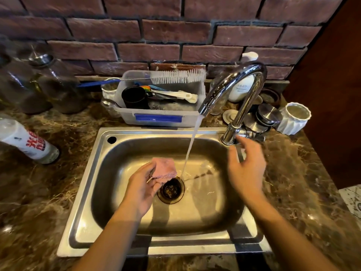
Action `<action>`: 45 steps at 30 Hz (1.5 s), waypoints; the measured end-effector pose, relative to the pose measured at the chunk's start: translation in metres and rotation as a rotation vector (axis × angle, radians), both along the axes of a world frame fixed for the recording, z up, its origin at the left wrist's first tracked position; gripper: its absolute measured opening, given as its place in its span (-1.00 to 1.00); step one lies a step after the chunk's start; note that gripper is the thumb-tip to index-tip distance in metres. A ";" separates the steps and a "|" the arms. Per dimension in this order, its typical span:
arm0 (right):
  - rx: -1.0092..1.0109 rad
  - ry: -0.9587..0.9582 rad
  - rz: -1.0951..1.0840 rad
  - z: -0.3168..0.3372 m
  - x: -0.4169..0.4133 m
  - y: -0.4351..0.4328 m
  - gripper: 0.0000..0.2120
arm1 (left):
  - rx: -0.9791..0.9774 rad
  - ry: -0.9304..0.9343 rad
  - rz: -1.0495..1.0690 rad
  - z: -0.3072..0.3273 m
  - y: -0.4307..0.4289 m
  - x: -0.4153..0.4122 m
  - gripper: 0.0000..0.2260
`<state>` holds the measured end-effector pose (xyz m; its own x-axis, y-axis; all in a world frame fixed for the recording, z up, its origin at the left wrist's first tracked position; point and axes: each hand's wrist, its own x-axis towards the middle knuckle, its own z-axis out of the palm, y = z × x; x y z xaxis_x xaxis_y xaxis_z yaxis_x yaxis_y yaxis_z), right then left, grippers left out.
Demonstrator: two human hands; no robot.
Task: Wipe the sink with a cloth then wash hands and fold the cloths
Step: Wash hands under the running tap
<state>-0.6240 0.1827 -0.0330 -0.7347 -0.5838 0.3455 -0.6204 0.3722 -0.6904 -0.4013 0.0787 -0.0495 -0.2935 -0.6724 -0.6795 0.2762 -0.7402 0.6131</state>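
A steel sink (93,192) is set into a brown marble counter. Its chrome tap (237,89) runs, and the stream lands just right of the drain (172,189). My left hand (140,189) grips a bunched pink cloth (163,169) over the basin, just left of the stream. My right hand (247,167) hovers with loosely spread fingers near the tap's base and lever (252,134), holding nothing.
Behind the sink stands a clear plastic bin (156,116) with a black cup, utensils and a white brush. A white spray bottle (25,141) lies at the left by dark glass jars (39,81). Metal lids, a soap dispenser (245,85) and a white cup (295,118) crowd the right.
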 end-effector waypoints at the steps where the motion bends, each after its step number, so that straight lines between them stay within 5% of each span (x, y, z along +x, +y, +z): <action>1: -0.010 -0.023 0.062 -0.003 0.010 -0.003 -0.73 | -0.004 0.001 -0.008 0.000 -0.001 -0.006 -0.83; 4: -0.031 -0.033 0.073 -0.013 0.014 -0.011 -0.74 | 0.001 0.020 -0.005 -0.001 -0.004 -0.016 -0.81; 9: 0.087 -0.170 -0.277 -0.010 -0.048 -0.011 -0.52 | 0.012 0.042 -0.005 -0.010 -0.010 -0.021 -0.83; 21: 0.062 -0.295 -0.232 -0.023 -0.094 -0.006 -0.74 | 0.011 0.011 -0.004 -0.015 -0.017 -0.019 -0.78; 27: 0.123 -0.214 -0.183 -0.012 -0.081 -0.001 -0.61 | -0.098 -0.018 -0.120 -0.009 -0.012 -0.022 -0.70; 31: -0.067 0.012 0.033 -0.009 -0.008 0.006 -0.63 | -0.094 -0.028 -0.150 -0.014 -0.006 -0.024 -0.69; 36: 0.230 -0.574 0.375 -0.052 0.083 -0.018 -0.79 | -0.014 -0.008 -0.084 -0.023 0.014 -0.024 -0.73; 45: 0.150 -0.609 0.364 -0.071 0.105 -0.026 -0.87 | -0.046 -0.121 -0.030 -0.028 0.025 -0.018 -0.78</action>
